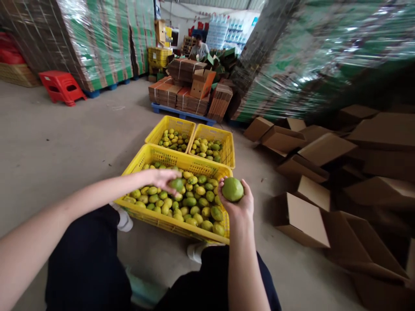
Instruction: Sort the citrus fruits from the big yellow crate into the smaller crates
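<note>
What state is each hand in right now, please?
Left hand: thumb and fingers around a blurred green fruit; whether it is gripped cannot be told.
Right hand: holding a large green fruit, fingers curled around it.

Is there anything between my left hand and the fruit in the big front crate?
Nothing visible beyond the green fruit right at your left hand; the front crate is open and the fruit pile uncovered.

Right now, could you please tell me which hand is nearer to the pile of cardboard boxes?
Right: the right hand holds a green fruit to the left of the cardboard boxes, with a gap between; the left hand is farther off, over the nearest yellow crate.
</note>
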### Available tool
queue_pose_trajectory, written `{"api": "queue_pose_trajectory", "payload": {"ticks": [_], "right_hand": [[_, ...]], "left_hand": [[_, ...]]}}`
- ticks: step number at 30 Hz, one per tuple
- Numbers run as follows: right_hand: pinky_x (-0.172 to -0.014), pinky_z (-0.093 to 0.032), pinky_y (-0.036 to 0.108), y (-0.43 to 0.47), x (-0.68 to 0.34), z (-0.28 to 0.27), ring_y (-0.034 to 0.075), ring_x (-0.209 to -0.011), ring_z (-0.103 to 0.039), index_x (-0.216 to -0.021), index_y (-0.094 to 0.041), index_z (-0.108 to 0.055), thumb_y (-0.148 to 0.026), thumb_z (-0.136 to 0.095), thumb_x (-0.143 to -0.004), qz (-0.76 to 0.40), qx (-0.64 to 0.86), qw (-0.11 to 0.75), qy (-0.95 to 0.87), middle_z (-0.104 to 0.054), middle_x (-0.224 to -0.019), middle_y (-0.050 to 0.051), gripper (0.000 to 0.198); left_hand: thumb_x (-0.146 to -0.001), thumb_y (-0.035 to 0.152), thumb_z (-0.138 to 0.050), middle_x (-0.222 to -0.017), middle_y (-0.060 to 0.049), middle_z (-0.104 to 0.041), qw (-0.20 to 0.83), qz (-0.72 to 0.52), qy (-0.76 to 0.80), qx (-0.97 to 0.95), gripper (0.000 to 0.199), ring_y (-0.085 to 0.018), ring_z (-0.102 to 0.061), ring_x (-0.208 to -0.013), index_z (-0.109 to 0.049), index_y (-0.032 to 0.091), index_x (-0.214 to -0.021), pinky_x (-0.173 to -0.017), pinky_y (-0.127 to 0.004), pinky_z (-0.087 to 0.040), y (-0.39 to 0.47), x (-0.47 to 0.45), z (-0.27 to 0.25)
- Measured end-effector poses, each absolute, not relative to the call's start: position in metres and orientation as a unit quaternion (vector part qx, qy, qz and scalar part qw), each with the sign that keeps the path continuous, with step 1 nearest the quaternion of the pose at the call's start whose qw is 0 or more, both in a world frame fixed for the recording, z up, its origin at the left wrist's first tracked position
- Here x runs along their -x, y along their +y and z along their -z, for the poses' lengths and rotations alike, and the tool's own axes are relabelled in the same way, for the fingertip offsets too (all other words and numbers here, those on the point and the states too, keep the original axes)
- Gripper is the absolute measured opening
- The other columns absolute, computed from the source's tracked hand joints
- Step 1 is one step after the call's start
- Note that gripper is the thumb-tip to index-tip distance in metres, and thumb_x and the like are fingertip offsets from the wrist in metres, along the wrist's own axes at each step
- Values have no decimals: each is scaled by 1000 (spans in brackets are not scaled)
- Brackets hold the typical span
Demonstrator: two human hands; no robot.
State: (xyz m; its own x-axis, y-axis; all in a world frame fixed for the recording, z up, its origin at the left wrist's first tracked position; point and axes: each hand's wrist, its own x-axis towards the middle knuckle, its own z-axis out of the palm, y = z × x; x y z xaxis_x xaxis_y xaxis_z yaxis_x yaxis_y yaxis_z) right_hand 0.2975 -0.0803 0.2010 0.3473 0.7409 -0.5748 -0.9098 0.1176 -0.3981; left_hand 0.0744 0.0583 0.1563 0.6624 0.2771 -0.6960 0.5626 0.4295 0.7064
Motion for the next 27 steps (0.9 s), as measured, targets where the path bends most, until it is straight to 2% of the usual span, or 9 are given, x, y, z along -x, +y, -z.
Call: {"api": "queue_pose_trajectory", "payload": {"ticks": [1,2,4,6,9,14,17,20,27], "right_hand": [[-55,-60,26,-82,-298,-201,17,-73,-65,-108,-17,-57,-31,-47,-89,-560,359,737,118,-67,-81,5,26],[-56,-60,27,-83,-298,-200,17,-73,-65,-108,-17,-58,-31,-47,-89,-561,360,736,119,-67,-81,5,26],[-56,-60,27,-85,-299,-200,18,-72,-65,-108,-16,-58,-31,-47,-89,-564,361,733,121,-67,-81,6,27],[-56,-60,27,-86,-299,-200,17,-71,-64,-109,-15,-58,-32,-47,-89,-565,365,730,122,-66,-80,6,28],[-57,-60,27,-89,-300,-202,17,-69,-64,-109,-15,-59,-32,-46,-90,-562,372,729,122,-66,-78,6,29],[-56,-60,27,-92,-297,-206,17,-69,-64,-105,-15,-60,-32,-45,-91,-558,389,724,117,-66,-78,6,27],[-57,-60,26,-91,-295,-205,17,-70,-64,-102,-15,-60,-32,-47,-91,-555,400,720,117,-66,-77,5,24],[-57,-60,27,-89,-295,-201,17,-72,-65,-100,-17,-60,-31,-48,-90,-554,406,716,121,-66,-78,3,20],[-56,-58,29,-78,-281,-178,18,-72,-66,-97,-22,-56,-32,-51,-85,-568,445,689,64,-67,-77,2,17]], "left_hand": [[-99,40,-28,-94,-13,-68,744,-62,445,-494,47,-20,-70,-90,-59,5,-103,-79,-37,-53,84,-81,-171],[-99,43,-26,-107,-14,-66,725,-136,465,-489,47,-20,-68,-98,-55,7,-111,-82,-36,-54,105,-85,-183],[-100,41,-27,-120,-14,-61,683,-239,516,-459,41,-20,-67,-105,-52,11,-114,-85,-35,-54,130,-87,-192],[-99,36,-31,-120,-12,-62,657,-270,571,-411,31,-19,-67,-105,-53,16,-110,-87,-34,-54,130,-78,-179],[-93,29,-46,-111,-12,-67,653,-246,613,-372,19,-21,-67,-103,-54,17,-105,-90,-37,-54,99,-54,-134],[-84,36,-58,-97,-9,-70,605,-187,686,-360,25,-24,-66,-104,-54,19,-102,-92,-38,-53,50,-21,-63],[-82,34,-59,-94,-9,-72,565,-151,700,-410,22,-25,-67,-104,-55,24,-101,-88,-37,-54,39,-14,-36],[-82,34,-58,-95,-9,-72,458,-58,690,-557,21,-25,-70,-97,-56,23,-101,-84,-37,-54,32,-12,-14],[-84,25,-56,-102,-13,-72,360,42,613,-702,11,-29,-65,-107,-64,18,-85,-94,-39,-45,13,-6,17]]}}
